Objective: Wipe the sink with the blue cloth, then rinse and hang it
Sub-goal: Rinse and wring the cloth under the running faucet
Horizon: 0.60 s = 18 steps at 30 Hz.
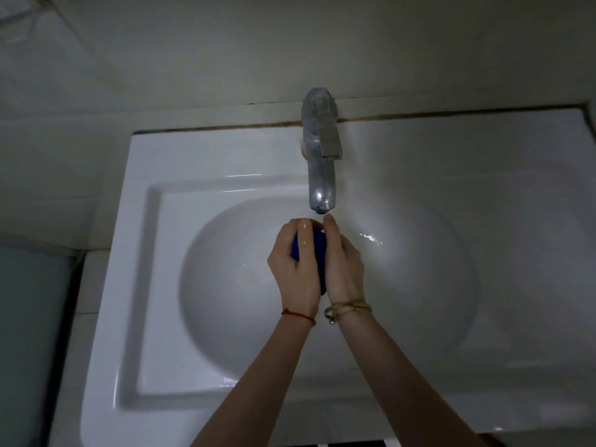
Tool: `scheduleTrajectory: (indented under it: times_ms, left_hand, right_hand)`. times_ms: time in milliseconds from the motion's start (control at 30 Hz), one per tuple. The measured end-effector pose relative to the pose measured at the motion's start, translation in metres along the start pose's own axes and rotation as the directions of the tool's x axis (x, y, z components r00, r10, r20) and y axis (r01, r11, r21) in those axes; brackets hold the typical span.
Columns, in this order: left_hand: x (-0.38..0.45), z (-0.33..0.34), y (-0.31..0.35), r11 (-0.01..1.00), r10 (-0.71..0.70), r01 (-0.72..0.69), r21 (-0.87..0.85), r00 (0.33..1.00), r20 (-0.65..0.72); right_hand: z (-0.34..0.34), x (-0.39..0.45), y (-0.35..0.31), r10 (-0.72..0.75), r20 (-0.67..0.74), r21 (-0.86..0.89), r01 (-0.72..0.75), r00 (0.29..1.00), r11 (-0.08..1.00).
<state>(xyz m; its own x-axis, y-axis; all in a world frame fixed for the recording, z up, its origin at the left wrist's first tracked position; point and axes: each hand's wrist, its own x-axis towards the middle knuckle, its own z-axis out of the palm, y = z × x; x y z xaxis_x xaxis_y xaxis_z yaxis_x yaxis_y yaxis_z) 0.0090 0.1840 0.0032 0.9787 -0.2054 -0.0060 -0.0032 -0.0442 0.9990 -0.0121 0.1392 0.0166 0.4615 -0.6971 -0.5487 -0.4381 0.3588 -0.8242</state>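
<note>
1. Head view, centre of the frame: both hands meet over the basin of the sink (pixel 154 285), just below the tap (pixel 319 156).
2. The left hand (pixel 295 262) has its fingers (pixel 304 232) curled over a bunched blue cloth (pixel 317 245), gripping it from the left.
3. The right hand (pixel 345 266) presses against the cloth from the right, its fingers wrapped round the bundle; one fingertip points up toward the spout.
4. The cloth is squeezed between the two palms, so only a dark blue strip shows between them and at the left knuckles.
5. Whether water runs from the spout cannot be told; a bright wet glint lies in the basin right of the hands.
6. A red string (pixel 298 316) circles the left wrist and a gold bracelet (pixel 346 308) the right.
7. The sink is white and glossy, with a round bowl in a square rim, filling the middle and lower frame.
8. Its back edge meets a pale wall (pixel 290 43) along a dark, stained seam.
9. At lower left, pale tiles (pixel 87 285) border the sink. The room is dim.
</note>
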Motion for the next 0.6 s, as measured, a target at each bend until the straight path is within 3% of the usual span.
scheduleTrajectory:
  times_ms: [167,333,600]
  left_hand:
    - [0.003,0.006,0.005,0.995,-0.08,0.073,-0.066,0.991,-0.105]
    - [0.006,0.008,0.004,0.982,-0.154,0.136,-0.128,0.978,-0.142]
    - [0.006,0.007,-0.004,0.977,-0.206,0.192,-0.091,0.961,-0.184]
  right_hand:
    - [0.004,0.01,0.0,-0.212,-0.03,-0.174,0.204,0.977,0.963]
    - [0.006,0.013,0.007,-0.233,-0.057,-0.032,0.232,0.971,0.972]
    - [0.005,0.019,0.021,-0.348,-0.072,-0.087,0.342,0.935,0.936]
